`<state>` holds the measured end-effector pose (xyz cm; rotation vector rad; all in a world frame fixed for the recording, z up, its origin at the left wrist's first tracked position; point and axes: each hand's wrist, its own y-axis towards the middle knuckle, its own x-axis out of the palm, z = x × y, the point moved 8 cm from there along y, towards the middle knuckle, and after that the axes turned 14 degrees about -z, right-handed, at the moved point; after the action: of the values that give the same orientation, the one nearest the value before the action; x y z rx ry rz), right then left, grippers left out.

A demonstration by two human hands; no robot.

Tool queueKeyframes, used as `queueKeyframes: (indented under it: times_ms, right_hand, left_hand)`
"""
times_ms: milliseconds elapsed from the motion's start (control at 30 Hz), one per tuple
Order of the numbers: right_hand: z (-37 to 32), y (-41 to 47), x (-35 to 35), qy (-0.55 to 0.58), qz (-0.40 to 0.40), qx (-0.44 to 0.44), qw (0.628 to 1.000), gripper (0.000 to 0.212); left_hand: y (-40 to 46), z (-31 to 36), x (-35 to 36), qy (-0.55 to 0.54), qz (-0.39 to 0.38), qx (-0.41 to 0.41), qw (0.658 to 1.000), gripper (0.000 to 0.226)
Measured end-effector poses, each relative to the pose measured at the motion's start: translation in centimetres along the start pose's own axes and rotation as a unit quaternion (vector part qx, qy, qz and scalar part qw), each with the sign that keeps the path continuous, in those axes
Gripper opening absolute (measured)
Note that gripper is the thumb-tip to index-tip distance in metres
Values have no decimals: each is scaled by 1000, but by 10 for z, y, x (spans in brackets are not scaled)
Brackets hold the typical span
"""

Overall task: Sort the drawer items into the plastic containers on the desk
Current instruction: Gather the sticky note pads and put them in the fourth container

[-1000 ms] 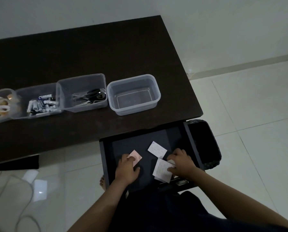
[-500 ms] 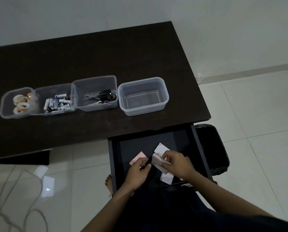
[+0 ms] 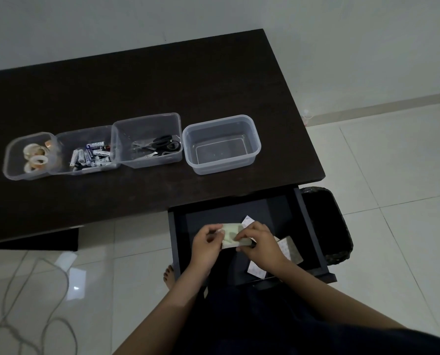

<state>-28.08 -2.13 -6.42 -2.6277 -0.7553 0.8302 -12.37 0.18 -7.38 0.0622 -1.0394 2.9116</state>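
Note:
The open black drawer [image 3: 313,242] sticks out under the desk's right end. Over it, my left hand [image 3: 206,245] and my right hand [image 3: 261,245] together hold a small stack of pale paper notes [image 3: 230,234]. More white printed slips [image 3: 288,248] lie in the drawer by my right wrist, and one slip [image 3: 247,221] shows behind my fingers. On the dark desk [image 3: 162,80] stand several clear plastic containers in a row: one with tape rolls [image 3: 34,156], one with batteries [image 3: 90,156], one with scissors [image 3: 160,146], and an empty one [image 3: 250,126] at the right.
A black waste bin [image 3: 329,226] stands right of the drawer. Grey cables [image 3: 42,316] lie on the white tiled floor at lower left. A bare foot [image 3: 168,275] shows left of the drawer. A white wall runs behind the desk.
Both hands lifted from separate slips on the drawer floor and came together, gathering the pale notes into one stack held between them. The camera view shifted left and down.

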Motion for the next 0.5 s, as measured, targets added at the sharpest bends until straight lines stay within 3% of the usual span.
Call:
queueKeyframes:
  times_ms: [200, 367, 500]
  right_hand:
    - [9, -1, -1, 92, -14, 9, 996, 36]
    - [17, -4, -1, 163, -21, 41, 986, 39]
    - [24, -6, 1, 141, -48, 58, 987, 48]
  left_hand:
    - [0, -1, 1, -16, -16, -8, 1000, 28]
    - [-3, -5, 9, 11, -76, -32, 997, 39]
    - [-7, -10, 9, 34, -90, -37, 995, 43]
